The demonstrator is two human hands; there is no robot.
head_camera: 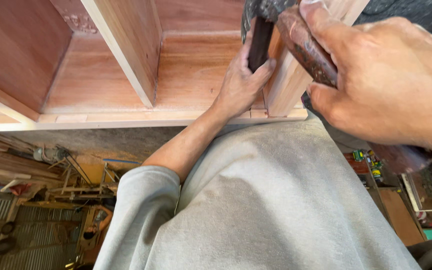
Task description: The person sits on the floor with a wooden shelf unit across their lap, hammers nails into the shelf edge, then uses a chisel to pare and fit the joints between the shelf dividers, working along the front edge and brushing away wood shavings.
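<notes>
**Hands at the upright of a wooden cabinet**

Right hand (391, 85) fills the near upper corner of the view, its fingers curled tight around a dark reddish-brown wooden handle (306, 47), thumb laid flat along the top of it. That handle runs up toward a dark grey metal head (266, 9) cut off by the top edge, so how the tool ends cannot be told.

Largest of what is around it is the reddish-brown wooden cabinet (101, 75), an open carcass with a pale front edge running along its lower side and a slanted inner divider (131, 50) splitting it into compartments. At the cabinet's right end stands a pale, unfinished wooden upright (288, 85), meeting the front edge at the corner.

Left hand (241, 82) reaches in from below, forearm bare out of a pushed-up sleeve, and presses a narrow dark brown wooden block (260, 42) against the left face of that upright; the thumb wraps the block's lower end, the fingers closed behind it. The metal head sits right at the block's top.

Below the cabinet's front edge, a light grey sweatshirt (276, 200) covers most of the lower frame. Past it on the left lie stacked timber offcuts (11, 170) on a cluttered workshop floor.
</notes>
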